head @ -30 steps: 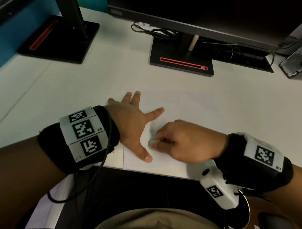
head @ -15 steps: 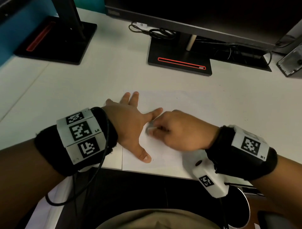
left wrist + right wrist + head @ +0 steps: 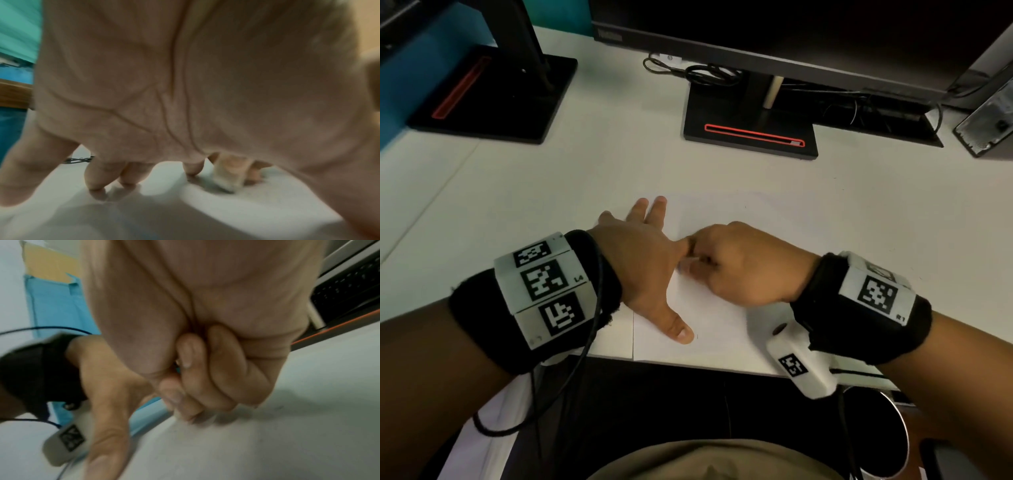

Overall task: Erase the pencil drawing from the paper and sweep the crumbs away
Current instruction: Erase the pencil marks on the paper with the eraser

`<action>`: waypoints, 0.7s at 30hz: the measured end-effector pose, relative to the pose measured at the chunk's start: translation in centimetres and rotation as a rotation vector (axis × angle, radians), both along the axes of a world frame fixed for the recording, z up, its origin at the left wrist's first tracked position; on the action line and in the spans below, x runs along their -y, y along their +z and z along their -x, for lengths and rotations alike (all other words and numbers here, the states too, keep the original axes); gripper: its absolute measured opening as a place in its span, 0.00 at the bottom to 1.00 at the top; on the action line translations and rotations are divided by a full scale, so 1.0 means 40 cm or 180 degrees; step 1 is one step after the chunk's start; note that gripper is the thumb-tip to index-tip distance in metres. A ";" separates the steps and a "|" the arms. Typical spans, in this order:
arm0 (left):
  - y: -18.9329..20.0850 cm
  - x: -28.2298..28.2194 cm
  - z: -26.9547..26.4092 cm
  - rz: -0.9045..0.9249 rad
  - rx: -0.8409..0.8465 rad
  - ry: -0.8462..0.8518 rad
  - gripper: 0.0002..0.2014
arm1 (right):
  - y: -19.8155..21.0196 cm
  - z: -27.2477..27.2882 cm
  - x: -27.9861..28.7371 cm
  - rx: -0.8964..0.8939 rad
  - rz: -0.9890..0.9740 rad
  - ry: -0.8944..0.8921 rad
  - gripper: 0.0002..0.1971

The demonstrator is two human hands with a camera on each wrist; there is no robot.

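A white sheet of paper [image 3: 709,329] lies at the near edge of the white desk [image 3: 551,192]. My left hand [image 3: 643,253] lies flat on its left side, fingers spread, thumb stretched toward me. My right hand [image 3: 736,263] is curled around a small pale eraser [image 3: 690,263], pressing it on the paper right beside the left forefinger. In the left wrist view the eraser [image 3: 228,175] shows as a worn whitish block between the right fingers, its tip on the paper [image 3: 257,206]. The right wrist view is blurred; the curled right fingers [image 3: 207,386] hide the eraser. No pencil marks are clear.
A monitor base with a red slot [image 3: 751,135] stands behind the paper, with cables [image 3: 705,73] beside it. A second black stand [image 3: 493,99] is at the far left. A grey device [image 3: 986,126] sits at the far right. The desk edge runs just below my wrists.
My right hand with the eraser has slid away from me and leftward across the paper, from near the left thumb up to the left forefinger. The left hand has stayed flat in place.
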State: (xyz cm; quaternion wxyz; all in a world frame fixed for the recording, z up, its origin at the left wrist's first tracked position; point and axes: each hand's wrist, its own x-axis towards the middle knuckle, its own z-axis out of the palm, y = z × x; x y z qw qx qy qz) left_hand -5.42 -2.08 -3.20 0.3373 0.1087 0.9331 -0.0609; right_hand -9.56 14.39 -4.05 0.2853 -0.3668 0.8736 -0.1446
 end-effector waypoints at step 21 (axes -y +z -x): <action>-0.001 -0.008 0.006 -0.0055 0.0059 0.0044 0.68 | 0.011 -0.078 -0.127 0.0013 0.0027 0.0060 0.25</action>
